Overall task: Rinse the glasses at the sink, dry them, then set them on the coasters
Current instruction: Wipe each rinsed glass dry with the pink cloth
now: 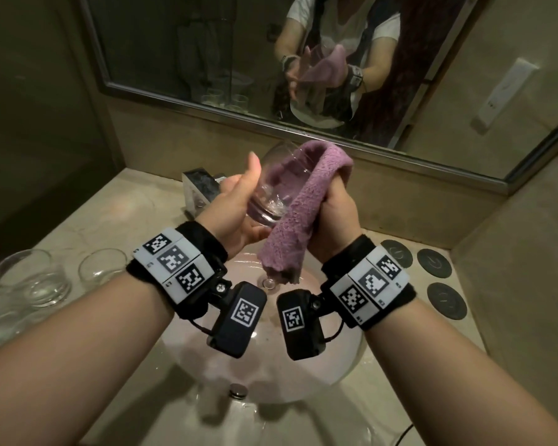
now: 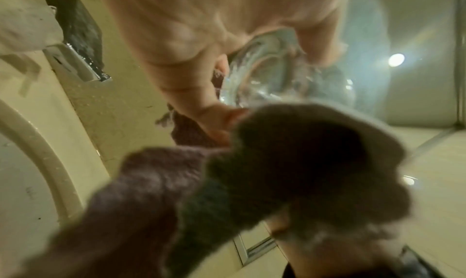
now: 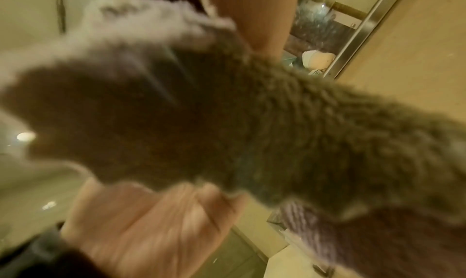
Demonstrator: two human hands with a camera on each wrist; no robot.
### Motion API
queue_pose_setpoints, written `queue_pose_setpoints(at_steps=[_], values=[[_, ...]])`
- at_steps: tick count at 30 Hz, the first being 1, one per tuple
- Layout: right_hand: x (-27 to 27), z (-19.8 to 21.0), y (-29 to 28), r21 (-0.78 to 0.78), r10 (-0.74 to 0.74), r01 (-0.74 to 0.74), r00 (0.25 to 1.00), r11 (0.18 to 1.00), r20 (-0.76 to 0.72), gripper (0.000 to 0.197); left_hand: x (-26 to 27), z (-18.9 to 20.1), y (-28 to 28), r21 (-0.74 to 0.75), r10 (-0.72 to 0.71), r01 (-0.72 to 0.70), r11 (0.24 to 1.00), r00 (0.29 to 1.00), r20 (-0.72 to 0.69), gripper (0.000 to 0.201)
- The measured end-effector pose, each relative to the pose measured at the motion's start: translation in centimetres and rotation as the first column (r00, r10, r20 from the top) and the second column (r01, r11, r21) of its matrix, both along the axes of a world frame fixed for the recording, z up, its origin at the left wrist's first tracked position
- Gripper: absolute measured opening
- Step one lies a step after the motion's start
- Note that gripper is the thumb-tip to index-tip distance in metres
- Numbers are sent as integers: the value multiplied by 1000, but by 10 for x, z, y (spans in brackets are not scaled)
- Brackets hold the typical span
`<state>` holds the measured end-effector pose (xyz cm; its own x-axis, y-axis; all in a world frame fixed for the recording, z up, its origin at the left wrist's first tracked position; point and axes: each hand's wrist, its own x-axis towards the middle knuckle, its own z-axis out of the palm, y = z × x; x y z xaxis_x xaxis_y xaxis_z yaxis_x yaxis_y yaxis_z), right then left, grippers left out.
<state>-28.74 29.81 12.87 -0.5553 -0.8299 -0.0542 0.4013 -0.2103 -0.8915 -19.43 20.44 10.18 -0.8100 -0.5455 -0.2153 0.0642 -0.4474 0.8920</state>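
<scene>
Marble-look stone makes up the counter (image 1: 132,217), which wraps around a round white sink (image 1: 335,371) set below a wide framed mirror (image 1: 207,43) on the back wall. At the back edge of the basin stands a blocky chrome faucet (image 1: 200,191). On the counter to the left stand several clear empty glasses (image 1: 33,278), close together, and to the right lie three dark round coasters (image 1: 434,262), bare, near the corner of the wall. Above the basin a purple cloth (image 1: 298,220) hangs in a long fold, its upper end pushed into the mouth of a clear glass (image 1: 271,194) and its lower end dangling over the drain. That glass is held tilted, its mouth toward the mirror and its thick base toward the person, well above the sink. The left hand (image 1: 236,204) grips the glass from the left, thumb raised along its side and fingers curled under its base. The right hand (image 1: 335,217) is clenched around the cloth just right of the glass. The wrist views are blurred and mostly filled by the cloth.
</scene>
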Motion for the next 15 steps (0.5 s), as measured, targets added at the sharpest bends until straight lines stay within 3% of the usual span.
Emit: queue_pose_setpoints(at_steps=[4, 7, 10, 12, 15], values=[[7, -7, -4, 72, -23, 27, 998, 997, -50, 42, 5, 2, -1, 116, 52, -51, 992, 999, -5, 98], [4, -7, -1, 88, -1, -1, 1000, 996, 20, 43, 14, 0, 0, 102, 27, -18, 995, 996, -81, 76], [-3, -4, 1, 116, 51, -49, 999, 992, -15, 39, 25, -1, -2, 55, 18, -10, 998, 990, -138, 75], [-9, -5, -1, 214, 29, 11, 983, 977, -182, 26, 30, -2, -4, 19, 25, -23, 1000, 989, -143, 81], [-25, -3, -5, 304, -65, 225, 886, 926, -460, 17, 37, -12, -4, 70, 75, -66, 995, 987, -141, 57]])
